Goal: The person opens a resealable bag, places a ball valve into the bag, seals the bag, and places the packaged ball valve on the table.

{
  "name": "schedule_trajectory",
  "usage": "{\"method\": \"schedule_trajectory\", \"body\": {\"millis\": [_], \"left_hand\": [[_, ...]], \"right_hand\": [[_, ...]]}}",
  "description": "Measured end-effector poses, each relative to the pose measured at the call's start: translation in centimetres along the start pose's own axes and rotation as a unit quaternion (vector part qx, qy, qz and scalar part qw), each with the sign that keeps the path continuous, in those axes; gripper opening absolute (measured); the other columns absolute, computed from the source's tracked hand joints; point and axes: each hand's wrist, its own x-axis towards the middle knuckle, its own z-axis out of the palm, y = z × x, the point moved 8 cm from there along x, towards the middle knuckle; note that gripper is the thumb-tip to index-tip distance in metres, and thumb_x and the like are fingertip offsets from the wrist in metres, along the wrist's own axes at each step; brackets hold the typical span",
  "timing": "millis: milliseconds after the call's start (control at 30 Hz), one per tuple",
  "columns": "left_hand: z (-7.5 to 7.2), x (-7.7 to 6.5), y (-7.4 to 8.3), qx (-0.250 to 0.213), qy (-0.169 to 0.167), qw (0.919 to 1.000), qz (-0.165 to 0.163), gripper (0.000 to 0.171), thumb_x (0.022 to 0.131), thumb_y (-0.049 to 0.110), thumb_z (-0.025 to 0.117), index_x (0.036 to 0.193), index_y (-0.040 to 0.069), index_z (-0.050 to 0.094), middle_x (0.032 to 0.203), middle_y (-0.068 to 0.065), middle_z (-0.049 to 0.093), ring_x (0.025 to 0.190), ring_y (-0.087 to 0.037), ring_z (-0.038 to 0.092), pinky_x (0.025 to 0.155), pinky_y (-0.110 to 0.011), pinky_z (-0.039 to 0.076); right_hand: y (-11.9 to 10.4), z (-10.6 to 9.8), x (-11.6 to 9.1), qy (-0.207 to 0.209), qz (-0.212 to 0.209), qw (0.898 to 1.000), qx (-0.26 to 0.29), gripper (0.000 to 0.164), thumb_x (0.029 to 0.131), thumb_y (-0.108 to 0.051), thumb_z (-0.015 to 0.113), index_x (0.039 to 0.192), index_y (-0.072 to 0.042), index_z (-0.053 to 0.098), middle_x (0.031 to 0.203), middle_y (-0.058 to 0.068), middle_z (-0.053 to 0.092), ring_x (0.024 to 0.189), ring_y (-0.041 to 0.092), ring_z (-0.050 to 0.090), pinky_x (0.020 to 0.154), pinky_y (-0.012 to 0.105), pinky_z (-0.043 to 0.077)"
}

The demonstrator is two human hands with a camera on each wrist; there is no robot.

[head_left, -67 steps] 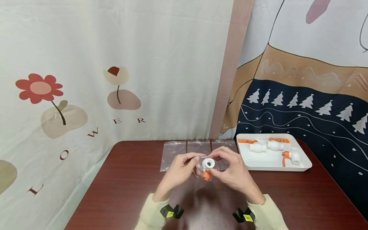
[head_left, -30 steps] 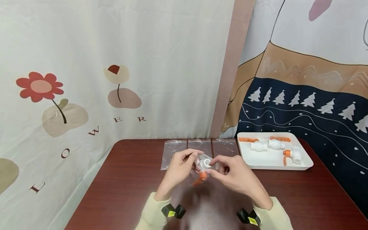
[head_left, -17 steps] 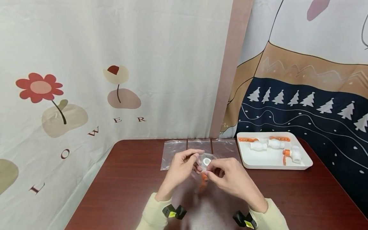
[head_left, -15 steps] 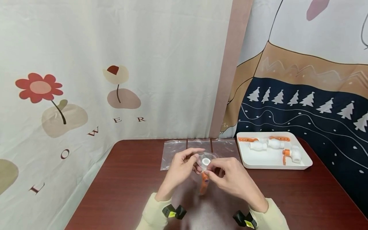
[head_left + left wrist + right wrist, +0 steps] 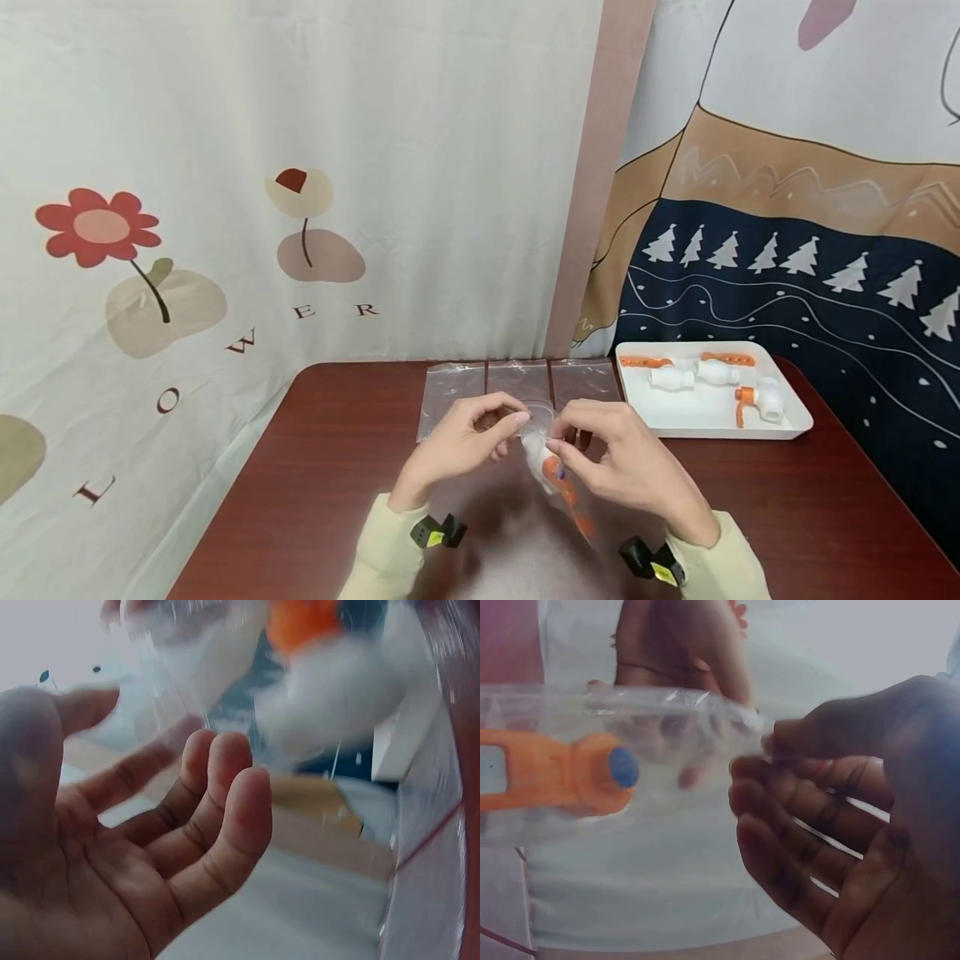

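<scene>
A clear plastic bag (image 5: 536, 412) hangs from my right hand (image 5: 630, 467), whose thumb and index finger pinch its upper edge. Inside it lies a white plastic tap (image 5: 537, 458) with a long orange lever handle (image 5: 568, 492) slanting down to the right. A blue spot shows on the handle in the right wrist view. My left hand (image 5: 461, 442) is beside the bag's left edge, thumb and index finger apart. In the left wrist view the fingers of that hand are loosely bent with nothing gripped; whether the index fingertip touches the film, I cannot tell.
A white tray (image 5: 675, 423) at the back right bears white tap bodies (image 5: 671, 378) and orange handles (image 5: 727, 359). Several flat clear bags (image 5: 453, 387) lie along the brown table's (image 5: 315, 483) back edge, before a printed curtain (image 5: 450, 167).
The tap has sunk into the bag, its orange handle swinging down and right. My left thumb and finger have parted and drawn slightly left; my right hand still pinches the bag.
</scene>
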Motion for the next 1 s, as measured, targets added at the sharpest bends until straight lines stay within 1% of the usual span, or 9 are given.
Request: {"method": "schedule_trajectory", "body": {"millis": [100, 167, 267, 367, 533, 600, 733, 833, 1000], "left_hand": [[-0.6, -0.1, 0.2, 0.041, 0.000, 0.9980, 0.047, 0.019, 0.100, 0.029, 0.068, 0.117, 0.022, 0.071, 0.098, -0.004, 0.071, 0.080, -0.015, 0.068, 0.070, -0.030, 0.060], [-0.8, -0.1, 0.3, 0.053, 0.000, 0.9962, 0.069, 0.018, 0.098, 0.027, 0.071, 0.116, 0.022, 0.070, 0.105, -0.001, 0.071, 0.090, -0.013, 0.068, 0.074, -0.028, 0.058], [-1.1, -0.1, 0.2, 0.041, 0.003, 0.9965, 0.073, 0.009, 0.096, 0.024, 0.073, 0.105, 0.023, 0.070, 0.115, 0.001, 0.072, 0.099, -0.014, 0.070, 0.076, -0.028, 0.059], [-1.5, -0.2, 0.3, 0.030, 0.018, 0.9970, 0.069, 0.005, 0.096, 0.022, 0.074, 0.093, 0.023, 0.069, 0.117, 0.004, 0.074, 0.099, -0.014, 0.072, 0.075, -0.028, 0.059], [-2.1, -0.4, 1.2, 0.043, 0.038, 0.9929, 0.105, 0.004, 0.094, 0.021, 0.075, 0.093, 0.017, 0.074, 0.104, 0.003, 0.077, 0.090, -0.010, 0.073, 0.076, -0.029, 0.060], [-2.1, -0.5, 1.7, 0.056, 0.049, 0.9888, 0.130, 0.006, 0.094, 0.019, 0.075, 0.094, 0.013, 0.075, 0.098, 0.002, 0.077, 0.086, -0.008, 0.072, 0.076, -0.028, 0.061], [-2.5, -0.7, 2.6, 0.085, 0.083, 0.9780, 0.171, 0.001, 0.093, 0.013, 0.076, 0.093, 0.014, 0.076, 0.089, 0.002, 0.077, 0.078, -0.008, 0.071, 0.073, -0.026, 0.061], [-2.7, -0.9, 2.9, 0.093, 0.107, 0.9726, 0.184, 0.007, 0.091, 0.009, 0.077, 0.091, 0.015, 0.075, 0.085, 0.003, 0.076, 0.074, -0.008, 0.069, 0.070, -0.024, 0.059], [-2.7, -1.0, 3.1, 0.086, 0.118, 0.9714, 0.187, 0.008, 0.090, 0.005, 0.078, 0.092, 0.012, 0.075, 0.085, 0.000, 0.076, 0.073, -0.010, 0.069, 0.069, -0.024, 0.059]], "right_hand": [[-0.3, -0.5, -0.1, -0.006, -0.013, 1.000, 0.018, 0.021, 0.090, -0.003, 0.075, 0.089, -0.022, 0.068, 0.082, -0.016, 0.061, 0.073, -0.003, 0.057, 0.064, 0.016, 0.052], [-0.4, -0.9, -0.1, -0.006, -0.023, 0.999, 0.022, 0.022, 0.089, -0.002, 0.075, 0.089, -0.023, 0.068, 0.082, -0.015, 0.061, 0.074, -0.002, 0.058, 0.066, 0.014, 0.051], [-0.2, -1.3, -0.2, -0.003, -0.024, 1.000, 0.020, 0.023, 0.089, -0.001, 0.075, 0.089, -0.023, 0.067, 0.082, -0.015, 0.062, 0.074, -0.001, 0.058, 0.066, 0.016, 0.053], [0.4, -1.7, -0.3, -0.002, -0.007, 1.000, 0.002, 0.024, 0.088, -0.001, 0.075, 0.088, -0.024, 0.067, 0.080, -0.015, 0.062, 0.072, -0.001, 0.057, 0.063, 0.019, 0.053], [1.9, -2.0, -0.6, -0.007, 0.025, 0.999, -0.024, 0.025, 0.086, -0.004, 0.079, 0.084, -0.025, 0.067, 0.076, -0.016, 0.059, 0.070, -0.001, 0.055, 0.059, 0.022, 0.052], [2.5, -2.1, -0.7, -0.006, 0.037, 0.999, -0.028, 0.024, 0.086, -0.004, 0.081, 0.086, -0.025, 0.069, 0.077, -0.017, 0.060, 0.070, -0.001, 0.056, 0.060, 0.023, 0.053], [3.2, -2.7, -0.7, 0.015, 0.047, 0.998, -0.040, 0.025, 0.084, -0.001, 0.081, 0.092, -0.023, 0.073, 0.080, -0.017, 0.065, 0.071, -0.002, 0.057, 0.062, 0.018, 0.051], [3.4, -3.0, -0.7, 0.033, 0.045, 0.998, -0.042, 0.027, 0.084, 0.000, 0.082, 0.093, -0.024, 0.074, 0.081, -0.016, 0.066, 0.071, -0.001, 0.058, 0.063, 0.015, 0.048], [3.5, -3.3, -0.6, 0.059, 0.044, 0.997, -0.031, 0.026, 0.086, -0.004, 0.081, 0.094, -0.027, 0.073, 0.082, -0.012, 0.068, 0.069, 0.002, 0.057, 0.061, 0.016, 0.048]]}}
